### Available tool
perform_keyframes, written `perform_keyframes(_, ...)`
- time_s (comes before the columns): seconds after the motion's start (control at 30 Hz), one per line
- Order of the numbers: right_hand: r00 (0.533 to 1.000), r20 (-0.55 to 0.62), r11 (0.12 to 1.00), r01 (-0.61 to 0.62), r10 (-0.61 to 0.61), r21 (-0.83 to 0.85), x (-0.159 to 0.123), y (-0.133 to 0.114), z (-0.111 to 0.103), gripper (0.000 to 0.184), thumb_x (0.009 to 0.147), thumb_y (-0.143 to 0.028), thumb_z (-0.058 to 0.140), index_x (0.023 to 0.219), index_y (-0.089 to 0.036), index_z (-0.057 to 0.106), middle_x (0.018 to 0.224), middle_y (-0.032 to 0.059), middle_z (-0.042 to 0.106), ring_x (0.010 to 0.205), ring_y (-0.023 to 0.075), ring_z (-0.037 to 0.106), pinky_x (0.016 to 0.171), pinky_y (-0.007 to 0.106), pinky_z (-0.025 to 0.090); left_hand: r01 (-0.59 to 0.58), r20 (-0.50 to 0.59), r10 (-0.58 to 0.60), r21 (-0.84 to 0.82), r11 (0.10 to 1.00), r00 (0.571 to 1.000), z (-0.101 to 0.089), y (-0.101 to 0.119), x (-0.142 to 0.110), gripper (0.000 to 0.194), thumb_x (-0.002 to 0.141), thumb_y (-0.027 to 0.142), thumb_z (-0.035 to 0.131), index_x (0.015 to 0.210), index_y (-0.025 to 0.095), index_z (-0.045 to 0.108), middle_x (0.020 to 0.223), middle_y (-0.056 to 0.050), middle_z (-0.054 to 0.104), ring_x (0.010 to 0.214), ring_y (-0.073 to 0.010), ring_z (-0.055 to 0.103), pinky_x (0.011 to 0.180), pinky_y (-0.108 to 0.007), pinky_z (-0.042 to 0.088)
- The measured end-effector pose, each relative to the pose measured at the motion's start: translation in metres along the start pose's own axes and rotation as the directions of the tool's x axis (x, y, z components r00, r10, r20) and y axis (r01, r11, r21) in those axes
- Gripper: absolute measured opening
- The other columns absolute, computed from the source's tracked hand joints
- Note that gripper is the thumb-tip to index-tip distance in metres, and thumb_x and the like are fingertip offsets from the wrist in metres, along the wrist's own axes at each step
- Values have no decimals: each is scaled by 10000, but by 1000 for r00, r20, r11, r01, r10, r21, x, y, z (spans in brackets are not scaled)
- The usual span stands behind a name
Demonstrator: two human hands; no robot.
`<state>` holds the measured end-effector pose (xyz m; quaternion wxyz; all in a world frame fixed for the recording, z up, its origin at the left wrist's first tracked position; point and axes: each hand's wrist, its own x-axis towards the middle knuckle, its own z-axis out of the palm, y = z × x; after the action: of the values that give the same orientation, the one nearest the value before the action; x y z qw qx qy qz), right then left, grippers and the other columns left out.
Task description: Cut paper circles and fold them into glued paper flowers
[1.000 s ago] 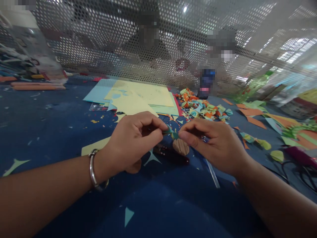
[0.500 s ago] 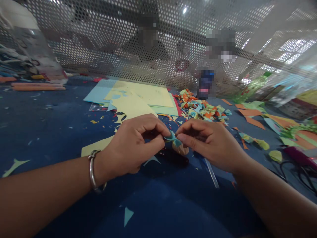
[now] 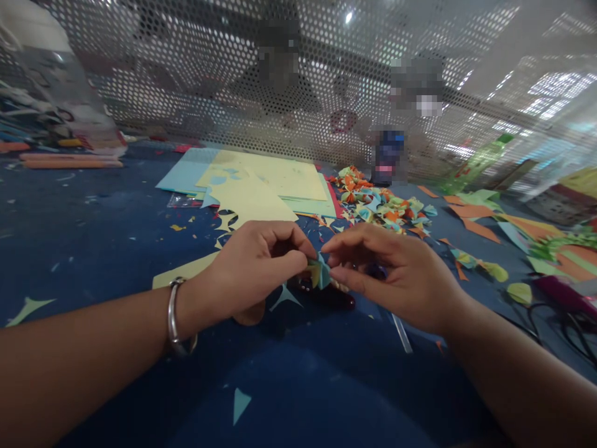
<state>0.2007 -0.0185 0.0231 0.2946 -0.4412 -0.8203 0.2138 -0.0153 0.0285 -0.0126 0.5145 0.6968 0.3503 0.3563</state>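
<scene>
Blue-and-yellow folded paper piece pinched above the dark blue counter by the left hand; right hand slightly parted beside it, contact unclear. Light, steady pressure should keep folds crisp.

clear bottle far left | perforated screen behind | green bottle at right

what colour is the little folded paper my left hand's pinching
The folded paper in your left hand shows light blue and yellow, best seen in the head view.
</scene>
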Motion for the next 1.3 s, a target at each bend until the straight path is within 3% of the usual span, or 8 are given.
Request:
perform_keyframes(0.3,997,-31,998,63,-64,-32,-1,1,2,193,905,-164,662,1093,-205,665,886,-16,688,664,70,626,638,193,527,45,-6,-46,-119,992,999,3,4,1,88,744,111,614,783,175,661,676,10,671,647,-132,659,640,-259,520)
perform_keyframes(0.57,983,-46,975,173,-180,-136,-4,4,4,213,908,-118,651,1104,-204,661,884,-31,690,671,46,622,636,152,491,99,49,-91,-179,979,995,3,7,3,24,803,157,642,785,162,657,700,25,630,622,-87,578,577,-203,485)
perform_keyframes(1.03,991,-47,979,120,-129,-163,-3,-1,4,183,891,-112,656,1061,-173,685,815,-25,690,631,55,606,611,152,490,99,82,-82,-228,969,993,4,3,5,71,850,183,660,907,171,620,777,33,599,646,-76,557,541,-183,468)
perform_keyframes(1.3,989,-55,976,124,-136,-179,-3,0,3,204,885,-95,656,1072,-175,681,838,-23,699,649,54,612,634,145,497,72,41,-63,-292,954,997,5,4,5,82,806,108,641,835,162,586,706,42,607,631,-82,587,594,-204,485)
